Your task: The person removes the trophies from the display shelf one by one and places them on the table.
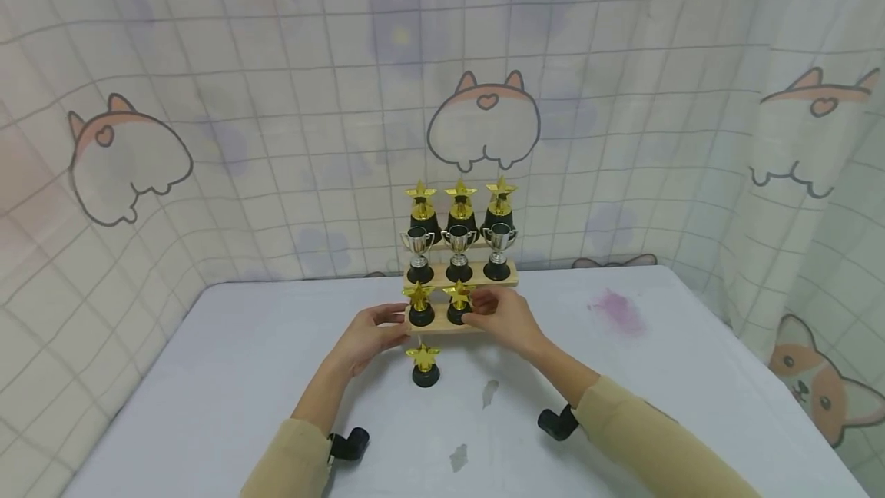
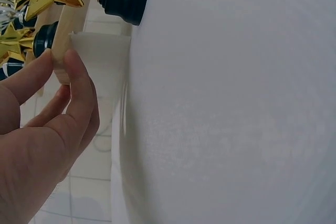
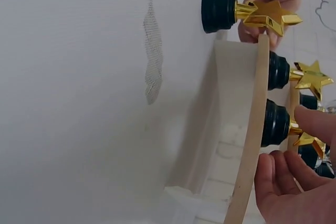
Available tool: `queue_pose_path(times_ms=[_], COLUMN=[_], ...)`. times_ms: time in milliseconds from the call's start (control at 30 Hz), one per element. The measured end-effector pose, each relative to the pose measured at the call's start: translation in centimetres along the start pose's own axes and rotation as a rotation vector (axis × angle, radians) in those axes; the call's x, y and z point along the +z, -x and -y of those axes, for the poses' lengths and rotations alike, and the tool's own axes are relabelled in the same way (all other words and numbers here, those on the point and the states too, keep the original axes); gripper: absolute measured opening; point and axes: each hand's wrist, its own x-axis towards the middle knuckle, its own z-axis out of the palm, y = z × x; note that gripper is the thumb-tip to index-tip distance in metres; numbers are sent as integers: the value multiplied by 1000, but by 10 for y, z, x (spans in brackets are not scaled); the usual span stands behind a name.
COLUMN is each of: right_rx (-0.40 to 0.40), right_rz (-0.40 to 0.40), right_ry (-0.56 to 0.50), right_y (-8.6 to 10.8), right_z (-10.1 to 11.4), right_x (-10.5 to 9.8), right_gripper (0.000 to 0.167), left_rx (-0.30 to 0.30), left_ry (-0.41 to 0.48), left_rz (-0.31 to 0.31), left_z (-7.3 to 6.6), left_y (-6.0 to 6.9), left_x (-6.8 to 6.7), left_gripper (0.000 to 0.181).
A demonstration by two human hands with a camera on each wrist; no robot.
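Observation:
My left hand (image 1: 373,335) pinches the left end of the lowest wooden shelf board (image 1: 437,326); in the left wrist view the thumb lies on top of the board (image 2: 63,32) and fingers beneath it. At the middle of that board, my right hand (image 1: 507,320) holds a gold star trophy (image 1: 456,313) with thumb and fingers around its black base (image 3: 275,123). To its left stands another gold star trophy (image 1: 420,315). A third gold star trophy (image 1: 425,375) stands upright on the table in front of the shelf.
Silver cup trophies (image 1: 459,252) line the middle tier (image 1: 442,280), and larger gold star trophies (image 1: 462,210) the top. The white tablecloth (image 1: 242,375) has grey patches (image 1: 459,457) and a pink stain (image 1: 618,310). A corgi-patterned curtain (image 1: 311,98) hangs behind.

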Motion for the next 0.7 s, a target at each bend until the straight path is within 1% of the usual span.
queue_pose_path(times_ms=[167,400,533,700], right_rx=[1,17,6,0], right_rz=[-7,-24,-36,-39], right_ry=[44,88,111,136], right_y=[-4,-6,-9,-10], right_z=[1,1,1,3], right_x=[5,11,13,15], right_gripper=[36,32,32,32], left_rx=[-2,-21,-6,-12], left_ry=[3,-1,0,1], left_rz=[-7,-7,-4,-4], left_z=[-1,1,0,-1], left_y=[-1,-2,-2,-2], left_x=[1,0,0,-1], left_gripper=[50,50,49,50])
